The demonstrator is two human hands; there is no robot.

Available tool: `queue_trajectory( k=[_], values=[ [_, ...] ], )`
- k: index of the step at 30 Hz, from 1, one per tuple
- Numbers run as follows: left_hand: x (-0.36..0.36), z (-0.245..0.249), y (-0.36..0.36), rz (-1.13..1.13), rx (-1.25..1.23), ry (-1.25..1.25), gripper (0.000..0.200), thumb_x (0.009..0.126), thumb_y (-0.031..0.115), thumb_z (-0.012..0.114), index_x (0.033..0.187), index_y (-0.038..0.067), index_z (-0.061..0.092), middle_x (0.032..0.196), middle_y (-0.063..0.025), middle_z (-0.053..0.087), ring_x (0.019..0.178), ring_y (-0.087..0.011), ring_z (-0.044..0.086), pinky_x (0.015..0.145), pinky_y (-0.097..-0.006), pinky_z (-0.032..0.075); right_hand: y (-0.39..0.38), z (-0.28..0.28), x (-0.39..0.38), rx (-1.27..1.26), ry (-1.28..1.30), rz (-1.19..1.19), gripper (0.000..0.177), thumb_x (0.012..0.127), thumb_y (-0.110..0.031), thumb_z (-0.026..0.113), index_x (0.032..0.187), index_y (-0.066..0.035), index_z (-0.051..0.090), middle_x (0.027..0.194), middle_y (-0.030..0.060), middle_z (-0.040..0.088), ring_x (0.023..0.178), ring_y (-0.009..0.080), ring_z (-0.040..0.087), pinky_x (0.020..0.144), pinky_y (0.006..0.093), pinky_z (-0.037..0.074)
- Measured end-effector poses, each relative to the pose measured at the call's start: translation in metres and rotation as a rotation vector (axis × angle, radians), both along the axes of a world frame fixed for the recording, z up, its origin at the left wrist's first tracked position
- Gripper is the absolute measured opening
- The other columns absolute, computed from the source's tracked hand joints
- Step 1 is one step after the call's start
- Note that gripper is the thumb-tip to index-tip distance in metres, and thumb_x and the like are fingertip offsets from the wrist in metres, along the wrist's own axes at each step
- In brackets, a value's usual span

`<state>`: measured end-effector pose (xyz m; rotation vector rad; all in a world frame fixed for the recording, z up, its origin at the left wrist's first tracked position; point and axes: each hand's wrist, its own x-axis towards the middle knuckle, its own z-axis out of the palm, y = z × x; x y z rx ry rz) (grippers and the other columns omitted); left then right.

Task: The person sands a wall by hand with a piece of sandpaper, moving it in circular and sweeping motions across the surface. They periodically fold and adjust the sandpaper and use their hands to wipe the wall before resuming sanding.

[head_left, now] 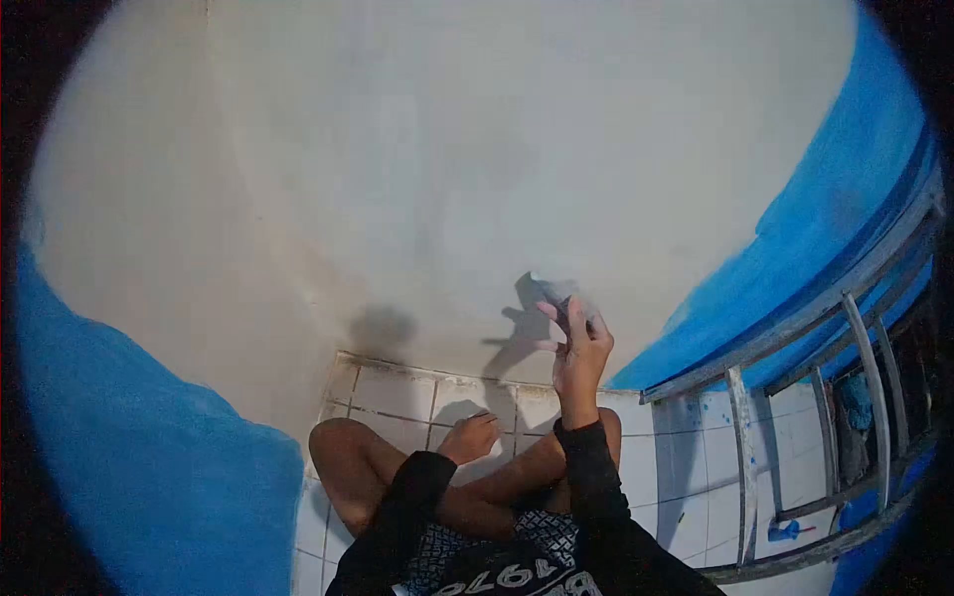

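My right hand (584,343) is raised against the pale wall (447,179), pinching a thin dark grey sheet-like piece (558,298) that looks like sandpaper. Its upper edge lies close to the wall, and some of my fingers stick out to the left. Whether the piece presses on the surface is hard to tell. Lower down, my left hand (471,438) is curled closed above the floor by my crossed legs, with nothing visible in it. Shadows of the right hand and the piece fall on the wall just left of them.
Blue paint (149,427) covers the lower wall at left, and more blue (795,228) is at right. A paint-spotted ladder (743,457) lies along the right side. White tiles (393,392) meet the wall's base. A small blue object (790,531) sits beyond the ladder's rungs.
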<state>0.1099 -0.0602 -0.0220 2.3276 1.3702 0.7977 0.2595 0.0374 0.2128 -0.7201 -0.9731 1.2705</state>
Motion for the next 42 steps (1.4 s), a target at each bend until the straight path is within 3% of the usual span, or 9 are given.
queue_trajectory(
  k=[8,11,13,14,16,23,31,34,42],
  values=[
    [0.002,0.023,-0.002,0.011,-0.202,-0.032,0.028,0.095,0.021,0.050,0.108,0.001,0.065,0.109,-0.0169,0.065,0.108,-0.0336,0.061,0.089,-0.0451,0.052,0.015,0.037,-0.029,0.038,0.764,0.315,0.041,0.105,-0.024,0.049,0.139,-0.001,0.047,0.134,0.0143,0.056,0.127,0.0259,0.056,0.078,0.0307,0.057],
    [-0.001,0.000,-0.002,-0.012,-0.013,0.007,0.026,0.095,0.020,0.051,0.107,0.001,0.064,0.109,-0.0169,0.065,0.106,-0.0338,0.061,0.087,-0.0461,0.052,0.012,0.054,-0.031,0.233,0.356,0.157,0.035,0.103,-0.018,0.051,0.134,-0.001,0.054,0.135,0.0105,0.058,0.128,0.0233,0.056,0.083,0.0313,0.055],
    [-0.002,0.002,-0.003,0.003,-0.023,0.005,0.025,0.094,0.019,0.052,0.107,0.001,0.063,0.107,-0.0166,0.065,0.105,-0.0337,0.061,0.087,-0.0464,0.053,0.006,0.069,-0.023,0.222,-0.593,-0.211,0.031,0.098,-0.009,0.057,0.127,-0.001,0.061,0.131,0.0090,0.062,0.131,0.0293,0.053,0.103,0.0470,0.048],
    [-0.001,0.003,-0.003,0.012,-0.028,0.005,0.024,0.093,0.018,0.053,0.107,0.001,0.063,0.106,-0.0163,0.065,0.104,-0.0336,0.061,0.086,-0.0468,0.053,0.016,0.073,-0.023,0.223,-0.600,-0.208,0.031,0.098,-0.009,0.057,0.127,-0.001,0.061,0.131,0.0090,0.062,0.131,0.0293,0.053,0.103,0.0470,0.048],
    [0.001,0.001,-0.001,-0.007,-0.020,-0.011,0.025,0.093,0.017,0.052,0.110,0.003,0.063,0.103,-0.0167,0.065,0.102,-0.0341,0.062,0.085,-0.0458,0.054,0.045,0.081,-0.025,1.189,-0.758,-0.474,0.036,0.088,-0.002,0.063,0.123,-0.008,0.067,0.127,0.0095,0.064,0.133,0.0337,0.050,0.115,0.0595,0.030],
    [0.001,0.012,0.000,-0.032,-0.052,-0.079,0.025,0.089,0.013,0.054,0.110,0.004,0.063,0.098,-0.0159,0.063,0.095,-0.0337,0.062,0.081,-0.0434,0.055,0.078,0.087,-0.021,1.387,-1.346,-0.569,0.052,0.085,-0.005,0.064,0.133,-0.025,0.063,0.138,0.0123,0.057,0.140,0.0323,0.042,0.116,0.0618,0.021],
    [0.000,-0.006,0.006,-0.034,-0.026,-0.024,0.021,0.091,0.014,0.054,0.105,0.003,0.063,0.099,-0.0155,0.064,0.101,-0.0324,0.061,0.084,-0.0438,0.054,0.097,0.101,-0.016,1.431,-1.551,-0.784,0.072,0.081,-0.006,0.058,0.147,-0.031,0.046,0.148,0.0038,0.049,0.143,0.0200,0.038,0.118,0.0550,0.021],
    [0.001,-0.010,0.002,-0.031,-0.072,-0.008,0.028,0.087,0.013,0.058,0.114,0.005,0.062,0.102,-0.0150,0.063,0.104,-0.0324,0.060,0.085,-0.0433,0.054,0.101,0.106,-0.014,1.403,-1.631,-0.723,0.067,0.083,-0.005,0.059,0.146,-0.027,0.049,0.154,0.0046,0.043,0.145,0.0253,0.034,0.121,0.0516,0.013],
    [0.001,-0.012,0.003,-0.022,-0.032,-0.007,0.031,0.088,0.014,0.059,0.117,0.005,0.060,0.103,-0.0145,0.062,0.105,-0.0332,0.058,0.089,-0.0444,0.052,0.096,0.086,-0.033,1.664,-1.608,-0.430,0.063,0.086,-0.009,0.053,0.148,-0.018,0.045,0.154,0.0030,0.042,0.144,0.0183,0.036,0.121,0.0493,0.019]
  ],
)
